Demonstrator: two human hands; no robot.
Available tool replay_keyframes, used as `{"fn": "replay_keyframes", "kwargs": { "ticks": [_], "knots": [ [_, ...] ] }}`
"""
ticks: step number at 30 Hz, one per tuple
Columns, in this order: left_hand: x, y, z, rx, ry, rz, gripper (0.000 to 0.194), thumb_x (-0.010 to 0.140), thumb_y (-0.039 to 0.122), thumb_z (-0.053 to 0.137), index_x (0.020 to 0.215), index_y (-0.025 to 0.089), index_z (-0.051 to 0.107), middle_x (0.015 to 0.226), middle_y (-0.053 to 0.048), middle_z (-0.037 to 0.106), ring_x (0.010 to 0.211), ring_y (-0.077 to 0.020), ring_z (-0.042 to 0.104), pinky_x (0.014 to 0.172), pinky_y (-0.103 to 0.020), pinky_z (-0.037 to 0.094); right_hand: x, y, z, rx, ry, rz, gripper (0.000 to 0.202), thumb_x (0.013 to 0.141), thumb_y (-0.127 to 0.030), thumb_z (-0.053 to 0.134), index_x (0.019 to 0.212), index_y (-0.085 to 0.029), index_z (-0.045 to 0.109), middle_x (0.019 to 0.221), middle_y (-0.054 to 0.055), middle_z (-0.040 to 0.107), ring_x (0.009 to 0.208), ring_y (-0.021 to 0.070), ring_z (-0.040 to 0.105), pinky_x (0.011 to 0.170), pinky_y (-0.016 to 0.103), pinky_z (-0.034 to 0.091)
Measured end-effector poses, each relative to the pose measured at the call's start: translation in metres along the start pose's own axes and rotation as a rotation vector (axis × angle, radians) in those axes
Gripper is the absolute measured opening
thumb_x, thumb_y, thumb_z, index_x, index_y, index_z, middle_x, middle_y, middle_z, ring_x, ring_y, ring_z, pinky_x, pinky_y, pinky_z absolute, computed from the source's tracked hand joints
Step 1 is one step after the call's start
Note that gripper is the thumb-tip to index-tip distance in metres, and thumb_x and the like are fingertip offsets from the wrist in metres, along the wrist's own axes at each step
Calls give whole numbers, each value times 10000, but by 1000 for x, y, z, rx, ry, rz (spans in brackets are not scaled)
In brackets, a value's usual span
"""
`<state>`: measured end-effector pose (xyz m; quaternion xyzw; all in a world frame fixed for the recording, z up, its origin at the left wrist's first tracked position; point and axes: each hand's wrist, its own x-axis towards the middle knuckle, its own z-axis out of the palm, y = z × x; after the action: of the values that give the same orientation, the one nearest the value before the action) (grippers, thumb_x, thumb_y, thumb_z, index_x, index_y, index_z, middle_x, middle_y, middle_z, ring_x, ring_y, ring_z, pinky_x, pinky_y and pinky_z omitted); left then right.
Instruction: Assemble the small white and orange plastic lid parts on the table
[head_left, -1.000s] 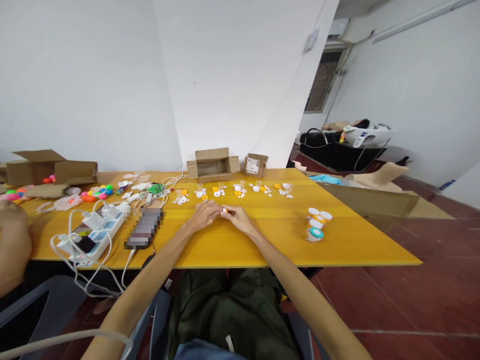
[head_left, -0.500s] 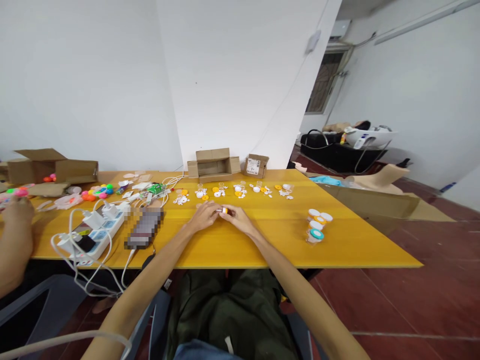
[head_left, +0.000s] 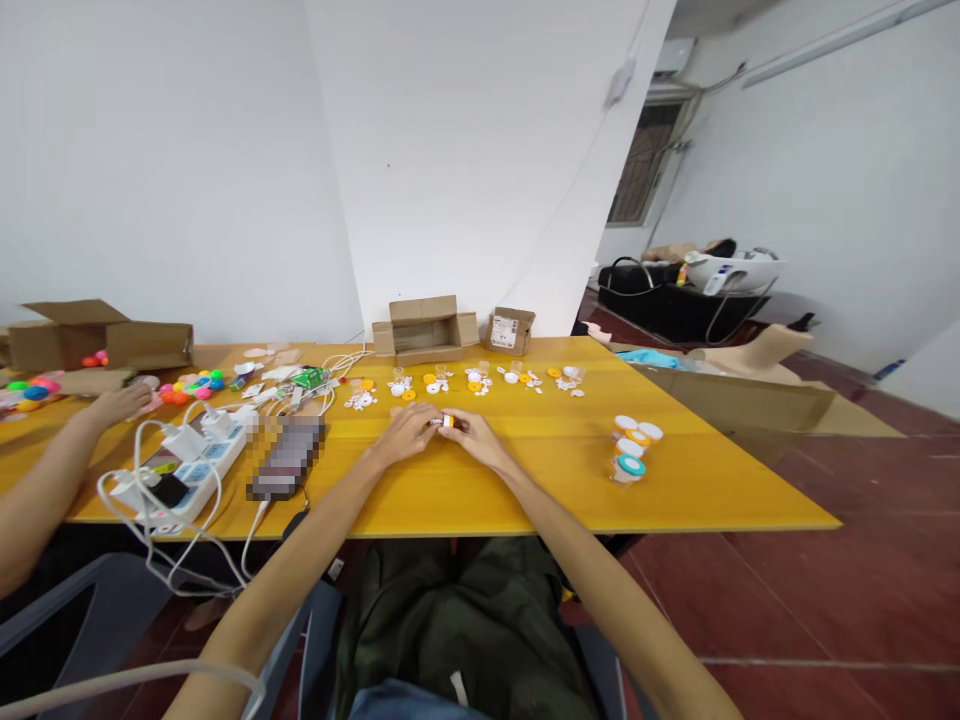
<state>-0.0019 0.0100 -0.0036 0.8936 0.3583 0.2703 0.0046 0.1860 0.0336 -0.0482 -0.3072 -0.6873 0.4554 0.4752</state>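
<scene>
Between my two hands, just above the table, is a small clear jar with a white and orange top, mostly hidden by fingers. My left hand closes on its left side, and my right hand grips it from the right. Beyond my hands lie small groups of parts: white pieces, an orange ring, white caps and clear cups. To the right stand several lidded jars with white and orange lids, one with a teal lid.
Left of me are a power strip with tangled white cables and a phone. A co-worker's hand reaches in near colourful balls. An open cardboard box and a smaller box stand by the wall.
The co-worker's hand at the left has moved right, uncovering colourful balls. My hands keep their grip on the jar, almost unmoved; the view has shifted very slightly.
</scene>
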Motion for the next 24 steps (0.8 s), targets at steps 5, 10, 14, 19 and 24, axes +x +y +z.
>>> {"fn": "replay_keyframes", "kwargs": {
  "ticks": [5, 10, 14, 19, 24],
  "knots": [
    [0, 0, 0, -32, 4, 5, 249, 991, 244, 438, 1027, 221, 683, 914, -55, 723, 876, -203, 648, 846, -347, 500, -1, -5, 1, -20, 0, -15, 383, 729, -449, 794, 1040, -228, 767, 1083, 59, 771, 1012, 264, 699, 957, 428, 539],
    [1, -1, 0, -53, 3, -2, 251, 982, 223, 450, 1050, 219, 691, 945, -61, 737, 891, -204, 660, 853, -344, 509, -2, -7, 1, -30, 6, -14, 354, 743, -447, 777, 1023, -230, 774, 1074, 62, 774, 1010, 270, 700, 960, 434, 537],
    [2, -2, 0, -85, -4, -9, 258, 982, 222, 448, 1052, 218, 696, 966, -62, 744, 906, -204, 665, 863, -341, 514, -2, -7, 1, -25, 16, 0, 353, 736, -435, 784, 1020, -225, 777, 1076, 68, 773, 1018, 276, 697, 957, 437, 539],
    [2, -2, 1, -139, -5, -33, 256, 977, 233, 461, 1059, 209, 703, 987, -68, 749, 935, -213, 670, 894, -347, 511, -2, -6, 1, -29, 27, 6, 349, 729, -416, 775, 1014, -214, 781, 1063, 68, 778, 1004, 279, 702, 955, 442, 537],
    [3, -3, 3, -195, -7, -75, 249, 961, 227, 485, 1048, 214, 717, 987, -64, 755, 946, -215, 674, 917, -335, 504, -2, -6, 1, -37, 34, -11, 340, 735, -419, 767, 1008, -217, 783, 1061, 63, 780, 995, 274, 704, 937, 432, 543]
  ]
}}
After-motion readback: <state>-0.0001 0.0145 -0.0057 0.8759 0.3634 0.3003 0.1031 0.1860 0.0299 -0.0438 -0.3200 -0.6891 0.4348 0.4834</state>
